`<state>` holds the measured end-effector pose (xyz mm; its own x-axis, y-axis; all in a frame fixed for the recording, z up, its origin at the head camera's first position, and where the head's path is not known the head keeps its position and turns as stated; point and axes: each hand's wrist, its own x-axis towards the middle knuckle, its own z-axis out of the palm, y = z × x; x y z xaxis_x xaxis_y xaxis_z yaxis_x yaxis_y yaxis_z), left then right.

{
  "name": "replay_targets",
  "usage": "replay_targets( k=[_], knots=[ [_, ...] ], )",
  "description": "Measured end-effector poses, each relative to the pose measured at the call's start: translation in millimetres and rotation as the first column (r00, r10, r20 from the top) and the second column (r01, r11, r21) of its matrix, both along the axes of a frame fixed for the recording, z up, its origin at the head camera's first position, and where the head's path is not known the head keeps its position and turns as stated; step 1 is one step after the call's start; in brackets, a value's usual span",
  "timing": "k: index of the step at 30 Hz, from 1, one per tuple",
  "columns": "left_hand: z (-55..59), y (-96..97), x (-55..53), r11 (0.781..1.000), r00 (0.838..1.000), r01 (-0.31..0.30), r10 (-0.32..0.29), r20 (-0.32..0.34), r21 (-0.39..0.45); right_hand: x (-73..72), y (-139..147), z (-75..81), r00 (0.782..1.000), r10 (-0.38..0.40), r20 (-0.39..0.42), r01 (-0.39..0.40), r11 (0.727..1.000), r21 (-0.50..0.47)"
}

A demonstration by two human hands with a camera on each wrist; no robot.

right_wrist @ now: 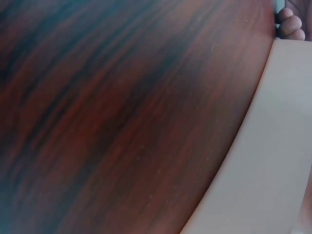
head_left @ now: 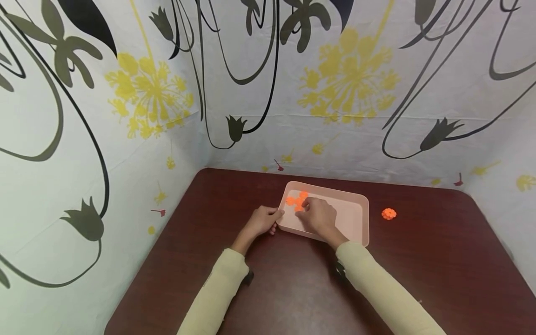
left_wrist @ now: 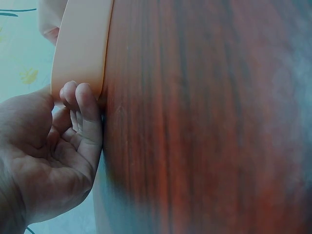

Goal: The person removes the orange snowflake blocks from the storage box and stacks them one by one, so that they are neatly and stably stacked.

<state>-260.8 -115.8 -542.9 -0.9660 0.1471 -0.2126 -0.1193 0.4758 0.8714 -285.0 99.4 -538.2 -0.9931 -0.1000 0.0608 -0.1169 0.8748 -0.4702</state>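
My left hand grips the near left corner of a shallow pale peach tray, thumb at the rim and fingers curled against the outer wall. In the left wrist view, the fingertips of the left hand press on the tray wall. Inside the tray, toward its left end, lie several small orange flower-shaped pieces, close together. Over them reaches my right hand, its thumb and forefinger curled about one orange piece. The right wrist view shows only the tray's outer wall and some left-hand fingertips.
Right of the tray, an orange flower-shaped piece lies on the dark red-brown wooden table. Patterned white cloth with flowers hangs behind the table and along its left side.
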Motion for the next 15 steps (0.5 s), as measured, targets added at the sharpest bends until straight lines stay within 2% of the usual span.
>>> replay_targets(
  k=[3,8,15],
  knots=[
    [-0.2,-1.5,0.5,1.0,1.0,0.012,-0.012,-0.003,0.003,0.5,-1.6,-0.1,1.0,-0.011,-0.006,0.011,1.0,-0.006],
    [0.3,-5.6,2.5,1.0,1.0,0.002,-0.002,-0.011,-0.017,-0.5,-5.6,-0.5,1.0,0.014,0.004,-0.014,1.0,-0.005],
    [-0.2,-4.9,1.1,1.0,0.999,0.022,-0.023,-0.023,-0.015,-1.8,-4.5,2.9,0.998,0.05,-0.033,-0.047,0.997,0.066]
  ],
)
